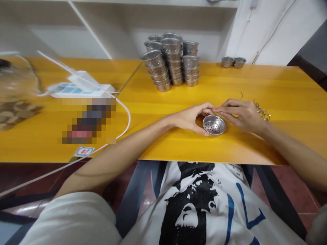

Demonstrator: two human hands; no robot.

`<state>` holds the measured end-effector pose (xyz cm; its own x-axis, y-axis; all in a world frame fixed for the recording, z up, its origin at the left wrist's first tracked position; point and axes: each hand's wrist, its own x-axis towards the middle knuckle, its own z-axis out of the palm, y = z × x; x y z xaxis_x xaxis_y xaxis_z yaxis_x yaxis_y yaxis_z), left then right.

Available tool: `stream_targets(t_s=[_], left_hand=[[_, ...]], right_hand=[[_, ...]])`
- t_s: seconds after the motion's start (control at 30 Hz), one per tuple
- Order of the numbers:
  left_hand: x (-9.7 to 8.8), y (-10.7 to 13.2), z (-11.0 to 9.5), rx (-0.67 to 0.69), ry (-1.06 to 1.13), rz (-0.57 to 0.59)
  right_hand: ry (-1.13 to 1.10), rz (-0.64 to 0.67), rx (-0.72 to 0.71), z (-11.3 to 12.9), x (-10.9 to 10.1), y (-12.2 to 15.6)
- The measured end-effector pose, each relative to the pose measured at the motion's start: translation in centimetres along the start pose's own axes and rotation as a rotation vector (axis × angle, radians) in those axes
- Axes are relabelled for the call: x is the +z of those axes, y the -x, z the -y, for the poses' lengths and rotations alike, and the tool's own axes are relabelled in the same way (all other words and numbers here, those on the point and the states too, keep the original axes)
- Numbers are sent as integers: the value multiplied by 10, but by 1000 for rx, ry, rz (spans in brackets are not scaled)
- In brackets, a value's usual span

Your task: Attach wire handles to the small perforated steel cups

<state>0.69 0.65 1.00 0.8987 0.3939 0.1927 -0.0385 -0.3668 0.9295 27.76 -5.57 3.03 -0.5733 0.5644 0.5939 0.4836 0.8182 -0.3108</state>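
Note:
A small perforated metal strainer cup (214, 125) rests on the yellow table (178, 143) in front of me. My left hand (193, 117) curls around its left side, thumb under the rim and fingers over the top. My right hand (241, 114) comes in from the right, its fingertips pinched together at the cup's upper rim where they meet the left fingers. What the right fingers pinch is too small to make out. A little heap of thin wire handles (262, 111) lies just right of my right hand.
Several stacks of the same metal cups (171, 63) stand at the back middle of the table, and two single cups (233, 62) sit at the back right. A white power strip (79, 89) and its cable (125, 119) lie to the left. A jar (15, 88) stands far left.

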Motion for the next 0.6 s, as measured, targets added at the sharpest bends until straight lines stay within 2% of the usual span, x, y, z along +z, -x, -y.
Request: stream_targets(t_s=[0.17, 0.3, 0.47, 0.6], left_hand=[[1, 0, 0, -3, 4, -7], [1, 1, -1, 5, -13, -15], [0, 0, 0, -7, -9, -9], [-1, -1, 1, -20, -1, -19]], right_hand=[[-3, 4, 16, -3, 1, 0], [52, 2, -55, -4, 6, 2], [154, 69, -128, -2, 6, 4], [93, 54, -107, -4, 5, 5]])
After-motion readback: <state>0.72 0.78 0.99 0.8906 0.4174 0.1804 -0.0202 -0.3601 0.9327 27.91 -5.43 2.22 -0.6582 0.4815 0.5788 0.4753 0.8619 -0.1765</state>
